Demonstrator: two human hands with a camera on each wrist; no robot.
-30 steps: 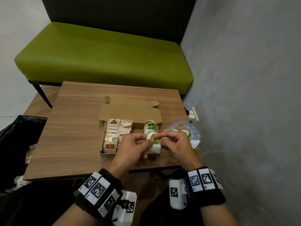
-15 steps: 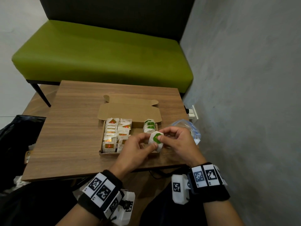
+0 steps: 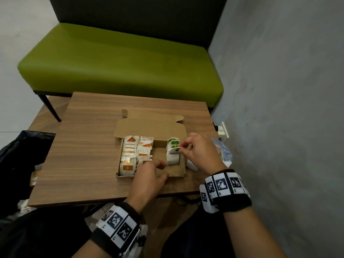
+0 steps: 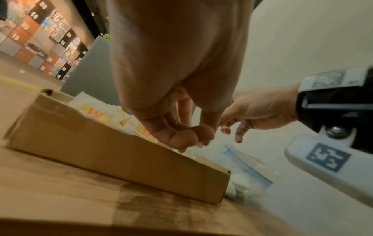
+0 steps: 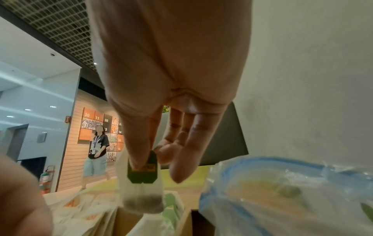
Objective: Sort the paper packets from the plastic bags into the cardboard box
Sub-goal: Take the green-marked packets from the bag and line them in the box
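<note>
Right hand (image 3: pixel 200 154), over the right end of the box (image 3: pixel 170 173): thumb and forefinger pinched on the green tag of one packet (image 5: pixel 142 183), remaining fingers (image 5: pixel 182 162) extended and slightly spread; packet hanging upright, just above the green row (image 3: pixel 173 146). Left hand (image 3: pixel 149 178), above the near wall of the box: fingers (image 4: pixel 181 137) loosely curled, narrow, holding nothing visible. Box, lid flap folded back, on the table (image 3: pixel 83 146): two rows of orange packets (image 3: pixel 135 152) filling the left end; a short row of green-tagged packets standing at the right end; bare cardboard floor between them. Bag (image 3: pixel 223 152), clear plastic with a blue zip strip, just beside the right end of the box and partly behind the right hand; pale packets with green marks inside, number not discernible.
</note>
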